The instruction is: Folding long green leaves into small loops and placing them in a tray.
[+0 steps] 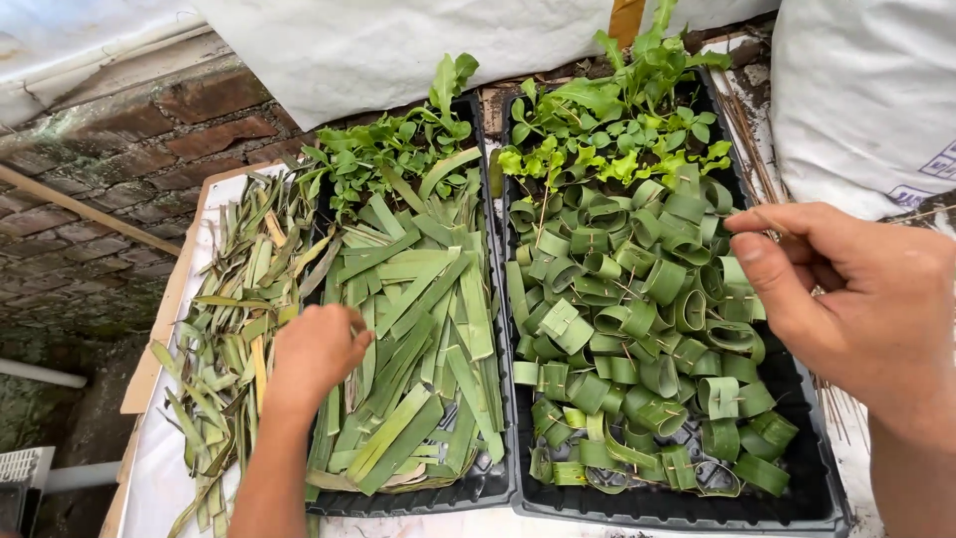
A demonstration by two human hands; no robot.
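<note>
Your left hand closed on cut leaf strips in the left black tray; your right hand, fingers pinched together apparently on nothing, hovered over rolled leaf rings, sorted apart.

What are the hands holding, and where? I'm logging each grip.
The left hand rests closed on the flat green leaf strips; any grip is hidden. The right hand pinches something too thin to identify.
</note>
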